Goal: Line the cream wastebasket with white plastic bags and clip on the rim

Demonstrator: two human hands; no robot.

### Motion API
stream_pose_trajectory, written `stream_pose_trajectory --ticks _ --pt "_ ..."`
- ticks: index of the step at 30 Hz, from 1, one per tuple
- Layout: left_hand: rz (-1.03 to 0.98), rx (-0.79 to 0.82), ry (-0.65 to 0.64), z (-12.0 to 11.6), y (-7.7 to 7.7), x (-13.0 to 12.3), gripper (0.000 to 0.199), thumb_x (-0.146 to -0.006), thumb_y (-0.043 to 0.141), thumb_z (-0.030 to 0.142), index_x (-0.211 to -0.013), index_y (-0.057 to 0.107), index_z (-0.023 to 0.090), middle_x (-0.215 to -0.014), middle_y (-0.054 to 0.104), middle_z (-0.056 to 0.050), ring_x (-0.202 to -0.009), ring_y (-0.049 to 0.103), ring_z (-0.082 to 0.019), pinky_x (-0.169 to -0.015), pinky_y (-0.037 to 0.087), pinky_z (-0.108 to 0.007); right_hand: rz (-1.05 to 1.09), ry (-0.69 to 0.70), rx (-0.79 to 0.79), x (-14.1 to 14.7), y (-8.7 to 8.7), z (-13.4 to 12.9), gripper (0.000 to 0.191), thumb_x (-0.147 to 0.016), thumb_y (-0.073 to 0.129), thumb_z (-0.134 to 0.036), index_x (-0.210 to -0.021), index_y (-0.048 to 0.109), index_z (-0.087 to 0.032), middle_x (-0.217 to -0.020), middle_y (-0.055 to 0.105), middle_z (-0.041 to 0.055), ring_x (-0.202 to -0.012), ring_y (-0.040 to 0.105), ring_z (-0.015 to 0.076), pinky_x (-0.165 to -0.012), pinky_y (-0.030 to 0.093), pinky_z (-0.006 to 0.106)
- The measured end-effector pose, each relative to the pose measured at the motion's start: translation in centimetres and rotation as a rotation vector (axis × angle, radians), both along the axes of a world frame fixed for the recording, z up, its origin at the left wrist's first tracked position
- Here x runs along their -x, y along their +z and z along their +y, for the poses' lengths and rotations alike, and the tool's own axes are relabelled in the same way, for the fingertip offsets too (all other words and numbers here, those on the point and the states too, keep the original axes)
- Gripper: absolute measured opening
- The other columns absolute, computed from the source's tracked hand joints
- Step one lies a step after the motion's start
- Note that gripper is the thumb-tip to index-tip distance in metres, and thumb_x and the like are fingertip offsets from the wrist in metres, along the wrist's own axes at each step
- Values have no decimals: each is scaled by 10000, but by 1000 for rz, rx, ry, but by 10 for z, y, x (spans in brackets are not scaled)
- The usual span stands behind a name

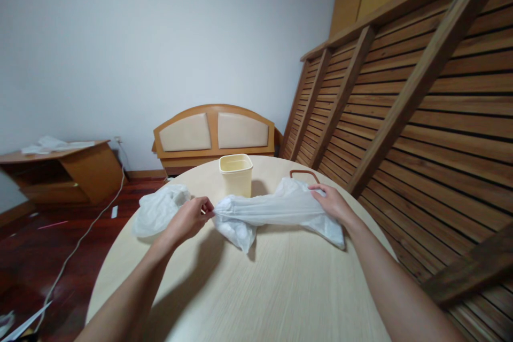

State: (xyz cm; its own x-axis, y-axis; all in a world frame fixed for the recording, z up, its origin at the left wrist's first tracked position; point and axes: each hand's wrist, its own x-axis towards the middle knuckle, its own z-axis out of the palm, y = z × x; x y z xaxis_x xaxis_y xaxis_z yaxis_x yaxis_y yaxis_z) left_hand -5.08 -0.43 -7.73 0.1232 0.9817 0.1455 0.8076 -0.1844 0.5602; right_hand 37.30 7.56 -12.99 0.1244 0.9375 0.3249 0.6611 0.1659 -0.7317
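A white plastic bag (276, 209) lies stretched sideways across the round table (256, 288). My left hand (196, 214) pinches its left end and pulls it taut. On the bag's right part rests my right hand (331, 202), fingers stretched out along the plastic. Behind the bag stands a pale yellow square bin (236, 176), upright with its top uncovered. A brown loop handle (303, 172) pokes out behind the bag near my right hand; what it belongs to is hidden. Beside my left wrist sits another crumpled white plastic bag (160, 211).
A wooden headboard with cream panels (214, 136) stands against the wall beyond the table. Slatted wooden panels (401, 133) lean close along the right side. At the left are a low wooden cabinet (72, 171) and a white cable (86, 235) on the dark red floor.
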Motion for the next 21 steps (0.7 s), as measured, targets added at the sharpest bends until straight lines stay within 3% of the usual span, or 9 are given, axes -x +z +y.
stream_pose_trajectory --ticks 5,9,12,15,17,21 --pt "-82 -254 81 -2 13 -9 242 -857 511 373 -855 654 178 -823 714 -63 -771 652 -207 -706 507 -315 -63 -31 9 -3 -3 5 267 -849 571 -281 -1023 746 -179 -1089 748 106 -1063 677 266 -973 477 370" --pt "-177 -341 5 -3 4 -28 309 -923 459 410 -933 659 174 -947 700 -82 -870 663 -211 -783 555 -337 -121 -47 25 -6 -8 7 271 -853 570 -285 -1018 754 -175 -1082 754 116 -1055 683 279 -958 483 377" --pt "-41 -405 -130 -7 -8 -44 339 -939 477 397 -1134 647 179 -1200 641 -121 -1130 611 -250 -1008 498 -414 -173 -44 58 -6 -14 6 249 -841 590 -271 -988 760 -166 -1074 758 125 -1044 693 279 -953 488 370" --pt "134 -446 -253 -12 -19 -56 504 -930 512 356 -1411 487 207 -1473 471 -133 -1350 458 -280 -1141 386 -464 -223 -36 88 -5 -20 6 225 -815 637 -275 -968 760 -163 -1086 753 136 -1050 694 279 -959 488 365" --pt "250 -424 -317 -14 -24 -61 499 -943 497 364 -1424 489 234 -1522 431 -113 -1392 406 -297 -1163 346 -498 -254 -34 99 -6 -23 6 235 -785 678 -271 -983 753 -169 -1102 747 132 -1059 689 275 -961 488 363" --pt "411 -346 -388 -16 -34 -69 464 -932 515 442 -1359 572 271 -1464 514 -85 -1384 399 -333 -1166 286 -567 -319 -61 129 -13 -23 4 258 -736 708 -201 -988 747 -159 -1066 742 142 -1037 685 293 -953 492 399"
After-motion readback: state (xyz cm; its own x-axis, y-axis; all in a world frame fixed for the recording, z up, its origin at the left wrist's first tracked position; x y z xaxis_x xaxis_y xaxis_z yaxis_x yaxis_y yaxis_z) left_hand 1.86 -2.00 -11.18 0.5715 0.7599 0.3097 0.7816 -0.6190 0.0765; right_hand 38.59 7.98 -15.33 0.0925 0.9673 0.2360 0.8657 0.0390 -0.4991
